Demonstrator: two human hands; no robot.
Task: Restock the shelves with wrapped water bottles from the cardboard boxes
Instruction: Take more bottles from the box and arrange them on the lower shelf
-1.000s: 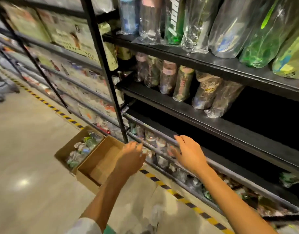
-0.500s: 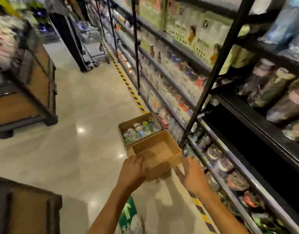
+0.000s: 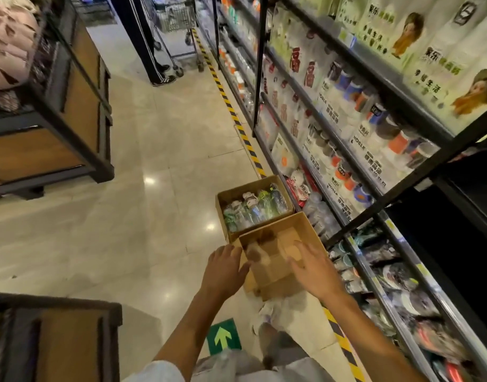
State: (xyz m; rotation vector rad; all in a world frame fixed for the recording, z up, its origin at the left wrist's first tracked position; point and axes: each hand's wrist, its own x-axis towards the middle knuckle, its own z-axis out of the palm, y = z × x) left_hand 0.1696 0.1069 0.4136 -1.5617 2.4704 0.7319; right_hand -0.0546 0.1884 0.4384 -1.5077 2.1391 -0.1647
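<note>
1. Here my left hand [image 3: 225, 268] reaches down with fingers spread and holds nothing; it is at the left edge of the near cardboard box [image 3: 280, 255].
2. My right hand [image 3: 315, 271] is also spread and empty, over the right part of the same box; I cannot tell if it touches the box.
3. The near box lies between my two hands and looks empty inside.
4. The wrapped water bottles [image 3: 253, 209] lie in the far cardboard box [image 3: 228, 195], just behind the near one, beyond my fingertips.
5. Both boxes stand on the floor [image 3: 159, 216] beside the shelves [image 3: 355, 166] at my right.
</note>
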